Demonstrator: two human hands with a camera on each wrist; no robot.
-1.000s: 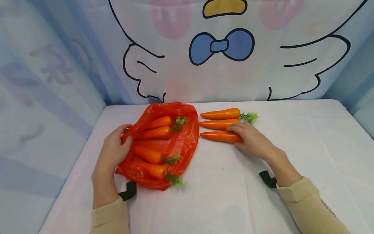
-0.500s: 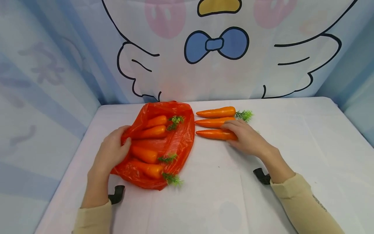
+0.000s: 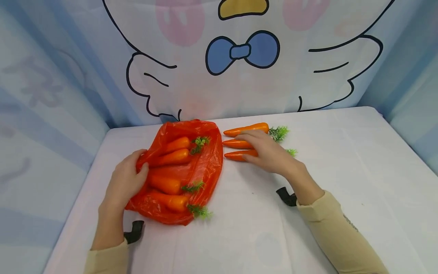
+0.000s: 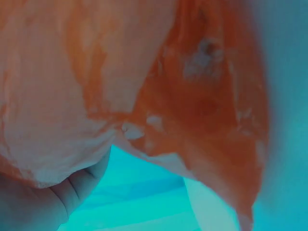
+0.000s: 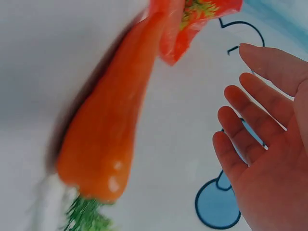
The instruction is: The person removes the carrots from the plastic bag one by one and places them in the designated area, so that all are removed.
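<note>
A red plastic bag [image 3: 202, 167] lies with its mouth spread wide, and several orange carrots [image 3: 176, 156] with green tops lie in it. My left hand [image 3: 126, 179] grips the bag's left edge, thumb on the near side; the bag hides the other fingers. In the left wrist view, bag film [image 4: 202, 106] fills most of the picture. Right of the bag lie three carrots in a row, tips pointing left. Over the middle and front ones is my right hand [image 3: 270, 152], covering part of both. The right wrist view shows it with extended fingers, apart from a carrot [image 5: 108, 120].
A white cloth [image 3: 239, 236] covers the table. Behind it hangs a curtain [image 3: 239, 91] printed with a cartoon figure and a blue bow tie. A pale blue curtain [image 3: 44, 152] runs along the left side.
My right hand has moved left and come off the front carrot, whose green top now shows. My left hand stays on the bag. The head view has shifted slightly.
</note>
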